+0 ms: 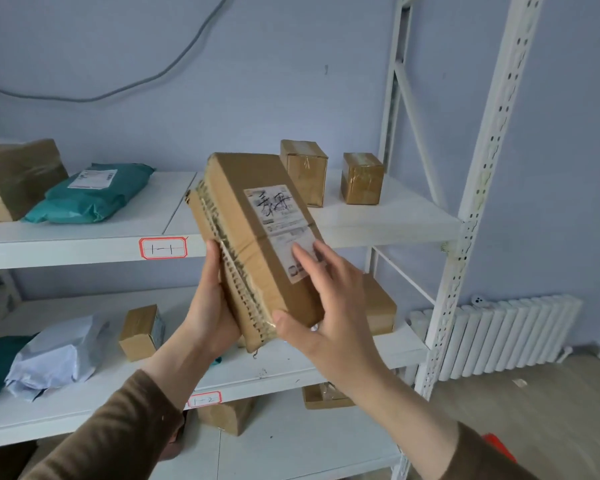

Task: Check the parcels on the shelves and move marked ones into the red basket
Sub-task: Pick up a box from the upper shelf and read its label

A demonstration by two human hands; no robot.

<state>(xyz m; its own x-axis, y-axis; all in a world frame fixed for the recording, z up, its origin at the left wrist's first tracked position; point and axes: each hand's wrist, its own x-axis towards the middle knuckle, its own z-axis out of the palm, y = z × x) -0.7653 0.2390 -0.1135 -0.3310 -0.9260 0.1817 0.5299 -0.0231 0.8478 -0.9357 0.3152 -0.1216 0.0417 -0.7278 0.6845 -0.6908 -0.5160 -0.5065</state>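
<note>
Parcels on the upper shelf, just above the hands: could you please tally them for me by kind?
Cardboard boxes: 3
Teal mailer bags: 1
Total: 4
Not counted: the labelled box, held off the shelf by the left hand and right hand.

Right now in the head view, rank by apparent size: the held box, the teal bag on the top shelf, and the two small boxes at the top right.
1. Held box, though nearness inflates it.
2. Teal bag.
3. Two small boxes: alike, unranked.
</note>
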